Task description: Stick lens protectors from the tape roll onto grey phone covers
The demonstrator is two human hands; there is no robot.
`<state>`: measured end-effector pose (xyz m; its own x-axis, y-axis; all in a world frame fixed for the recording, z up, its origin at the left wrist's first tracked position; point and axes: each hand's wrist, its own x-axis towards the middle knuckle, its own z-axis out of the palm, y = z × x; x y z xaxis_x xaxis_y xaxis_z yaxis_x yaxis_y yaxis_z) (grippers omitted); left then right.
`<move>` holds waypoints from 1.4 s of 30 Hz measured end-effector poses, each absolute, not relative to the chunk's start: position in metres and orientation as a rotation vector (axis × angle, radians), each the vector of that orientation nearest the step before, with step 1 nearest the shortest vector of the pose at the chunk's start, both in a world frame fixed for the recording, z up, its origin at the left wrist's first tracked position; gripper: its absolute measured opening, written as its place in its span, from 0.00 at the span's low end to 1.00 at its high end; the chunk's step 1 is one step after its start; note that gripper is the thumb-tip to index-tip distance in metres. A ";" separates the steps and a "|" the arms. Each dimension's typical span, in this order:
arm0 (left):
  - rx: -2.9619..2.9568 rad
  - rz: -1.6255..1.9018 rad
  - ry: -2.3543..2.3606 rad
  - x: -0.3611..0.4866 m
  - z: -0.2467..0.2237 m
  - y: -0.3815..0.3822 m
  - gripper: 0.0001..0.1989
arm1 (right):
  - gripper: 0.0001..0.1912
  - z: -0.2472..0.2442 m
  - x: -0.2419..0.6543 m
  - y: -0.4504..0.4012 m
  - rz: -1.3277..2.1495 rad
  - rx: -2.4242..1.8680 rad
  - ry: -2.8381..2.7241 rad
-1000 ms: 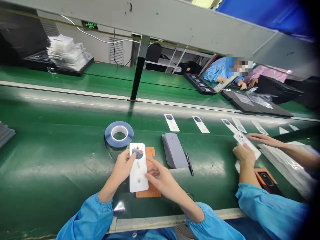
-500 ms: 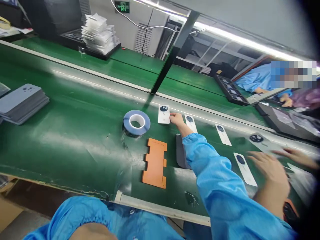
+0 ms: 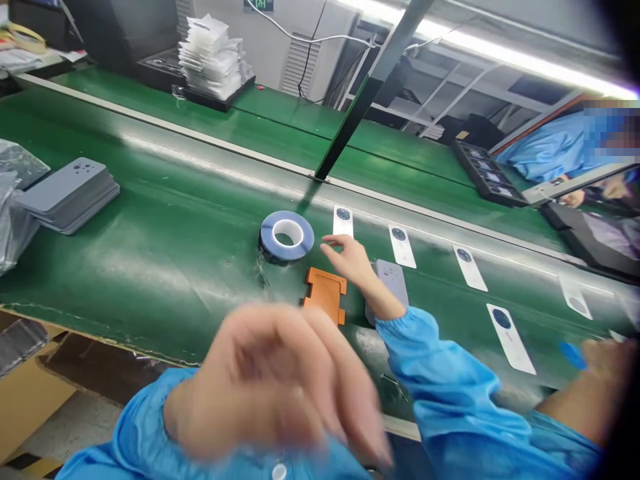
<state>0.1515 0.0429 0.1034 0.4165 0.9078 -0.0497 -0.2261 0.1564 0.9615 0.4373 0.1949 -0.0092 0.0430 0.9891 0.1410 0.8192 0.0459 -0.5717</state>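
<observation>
My right hand [image 3: 347, 259] reaches over the green bench, thumb and fingers apart, with nothing between them that I can see. Just beyond its fingertips lies a white phone back cover [image 3: 343, 228] with a round dark camera area. A roll of blue tape [image 3: 273, 248] on a white core stands to its left. Below are an orange jig [image 3: 325, 293] with notched sides and a grey phone-shaped plate [image 3: 393, 280], partly behind my right wrist. Close to the camera, my left hand [image 3: 280, 387] is blurred, its fingers loosely bent and no object visible in it; it covers the jig's lower part.
More white covers [image 3: 403, 245] lie spaced out to the right. Another person's hand [image 3: 607, 367] is at the right edge beside a small blue piece [image 3: 573, 355]. At left sits a stack of grey plates [image 3: 75, 193] by a plastic bag [image 3: 13, 213]. A post [image 3: 350, 120] rises behind.
My right hand has let go of the white cover and drawn back towards me. The left hand has come up into view. The other person's hands have moved right, and the camera has shifted.
</observation>
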 end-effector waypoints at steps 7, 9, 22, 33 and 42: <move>1.252 1.040 1.495 0.148 0.003 0.141 0.23 | 0.11 -0.010 0.375 0.138 0.814 -1.553 -1.879; 1.339 0.825 1.565 0.148 -0.026 0.146 0.28 | 0.13 -0.014 0.361 0.138 0.894 -1.496 -1.898; 0.894 0.865 1.048 0.158 -0.046 0.138 0.19 | 0.23 -0.037 0.329 0.133 0.882 -1.390 -1.889; 0.942 0.837 1.168 0.156 -0.054 0.139 0.20 | 0.06 -0.030 0.334 0.132 0.846 -1.425 -1.722; 1.252 1.320 1.287 0.192 -0.009 0.126 0.09 | 0.16 -0.022 0.412 0.091 1.103 -1.432 -1.212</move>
